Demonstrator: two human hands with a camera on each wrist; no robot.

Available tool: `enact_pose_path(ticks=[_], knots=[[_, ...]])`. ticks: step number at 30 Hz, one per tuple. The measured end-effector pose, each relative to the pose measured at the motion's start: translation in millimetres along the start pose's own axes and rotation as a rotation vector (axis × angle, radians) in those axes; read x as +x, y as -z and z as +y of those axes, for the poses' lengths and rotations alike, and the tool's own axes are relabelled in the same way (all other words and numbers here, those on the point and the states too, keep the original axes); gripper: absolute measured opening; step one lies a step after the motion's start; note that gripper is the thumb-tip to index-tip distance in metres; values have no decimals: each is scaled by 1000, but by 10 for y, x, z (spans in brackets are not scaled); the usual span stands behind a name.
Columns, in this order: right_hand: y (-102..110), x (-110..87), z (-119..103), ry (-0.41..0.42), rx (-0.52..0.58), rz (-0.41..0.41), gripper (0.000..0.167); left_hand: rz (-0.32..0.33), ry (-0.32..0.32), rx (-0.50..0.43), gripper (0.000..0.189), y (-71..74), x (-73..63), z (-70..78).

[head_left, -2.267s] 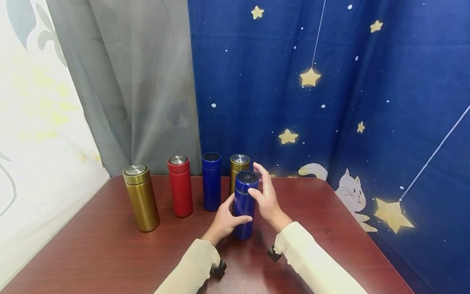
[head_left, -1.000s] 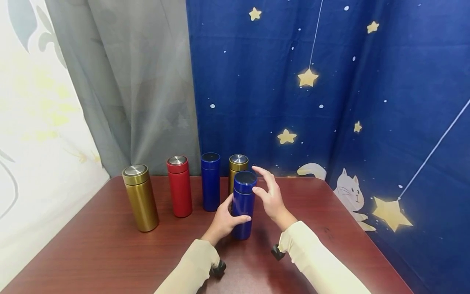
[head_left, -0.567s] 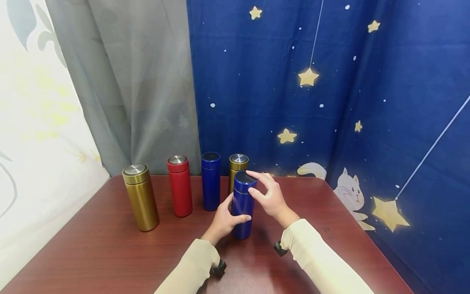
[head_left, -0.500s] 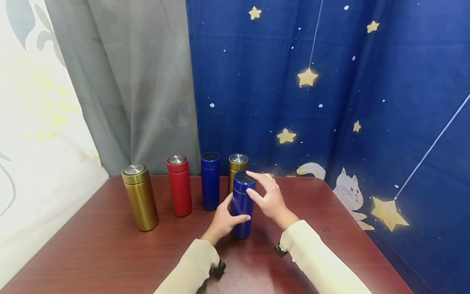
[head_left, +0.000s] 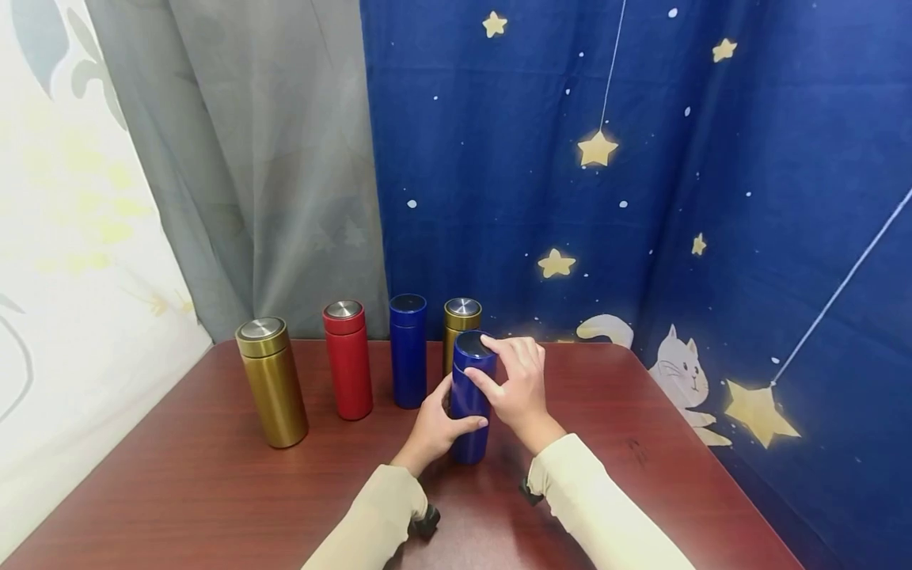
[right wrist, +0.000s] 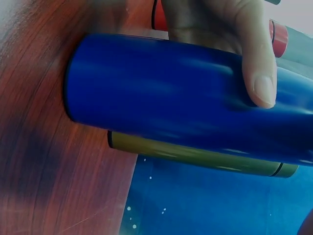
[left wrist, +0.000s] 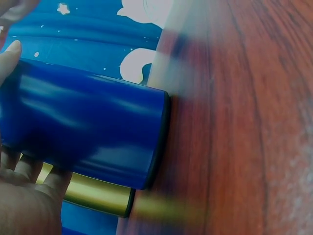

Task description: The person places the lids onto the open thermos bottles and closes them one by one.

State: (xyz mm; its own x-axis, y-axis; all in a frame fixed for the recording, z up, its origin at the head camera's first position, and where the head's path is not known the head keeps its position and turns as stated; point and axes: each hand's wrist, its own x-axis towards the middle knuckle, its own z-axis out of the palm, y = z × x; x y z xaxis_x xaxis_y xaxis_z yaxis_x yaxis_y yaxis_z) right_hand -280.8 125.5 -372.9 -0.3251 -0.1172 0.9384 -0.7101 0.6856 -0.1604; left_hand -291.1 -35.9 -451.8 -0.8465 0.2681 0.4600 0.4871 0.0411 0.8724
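A glossy blue thermos flask point(head_left: 470, 400) stands upright on the table in front of me, its dark-topped lid point(head_left: 474, 345) in place. My left hand point(head_left: 436, 423) grips the flask's body from the left, the thumb across its front. In the right wrist view the left thumb point(right wrist: 263, 90) lies along the blue wall. From the right, my right hand point(head_left: 520, 388) holds the lid, thumb at the seam below it and fingers over the far side of the rim. Right behind stands a gold flask point(head_left: 461, 317), partly hidden by the blue one.
Left of the hands stand a second blue flask point(head_left: 409, 356), a red flask point(head_left: 349, 364) and a larger gold flask point(head_left: 274, 388), all upright on the reddish-brown table point(head_left: 214, 507). Curtains, one grey point(head_left: 299, 158) and one blue with stars point(head_left: 463, 158), hang behind the table's far edge.
My right hand has come away from the lid, then back onto it, its thumb now further left across the front. Glowing digits on the lid top have gone dark. The left hand's grip is unchanged.
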Motion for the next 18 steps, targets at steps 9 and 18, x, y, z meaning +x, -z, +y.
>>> enact_pose_path(ticks=[9, 18], knots=[[-32, 21, -41, 35, -113, 33, 62, -6, 9, -9, 80, 28, 8, -36], [79, 122, 64, -217, 365, -315, 51, -32, 33, -14, 82, 44, 22, 3]])
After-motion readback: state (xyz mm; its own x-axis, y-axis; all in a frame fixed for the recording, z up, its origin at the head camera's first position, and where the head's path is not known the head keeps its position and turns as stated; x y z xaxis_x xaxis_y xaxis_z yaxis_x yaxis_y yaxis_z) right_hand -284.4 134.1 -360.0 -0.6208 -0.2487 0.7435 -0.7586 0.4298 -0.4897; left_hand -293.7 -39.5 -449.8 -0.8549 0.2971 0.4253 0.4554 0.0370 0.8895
